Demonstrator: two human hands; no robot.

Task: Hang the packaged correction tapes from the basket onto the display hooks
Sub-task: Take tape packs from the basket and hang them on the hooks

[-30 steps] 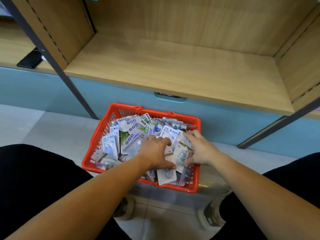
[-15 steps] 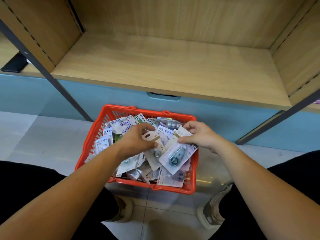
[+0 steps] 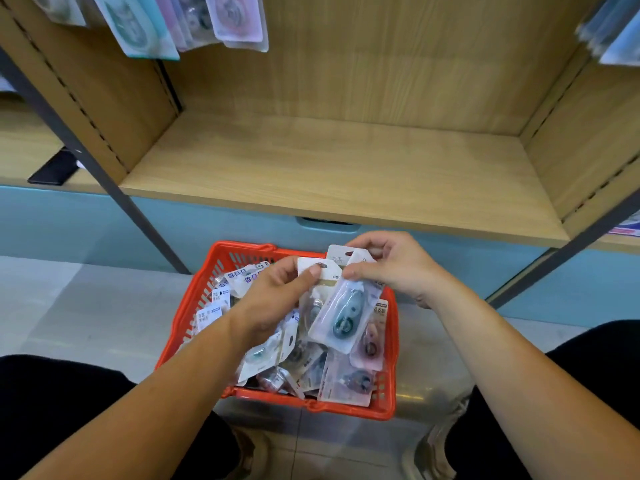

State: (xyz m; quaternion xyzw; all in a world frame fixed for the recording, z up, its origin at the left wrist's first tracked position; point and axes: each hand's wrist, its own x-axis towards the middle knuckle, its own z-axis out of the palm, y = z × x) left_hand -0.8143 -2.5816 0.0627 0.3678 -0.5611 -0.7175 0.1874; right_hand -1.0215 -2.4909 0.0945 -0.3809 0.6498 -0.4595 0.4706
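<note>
Above basket, correction tapes between hands

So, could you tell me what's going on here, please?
A person crouches at a red basket of correction tapes, holding packs above it. The left hand pinches one pack by its card top; the right hand pinches a teal pack and at least one more behind it. Other packs hang overhead; none of these is hung yet.
</note>
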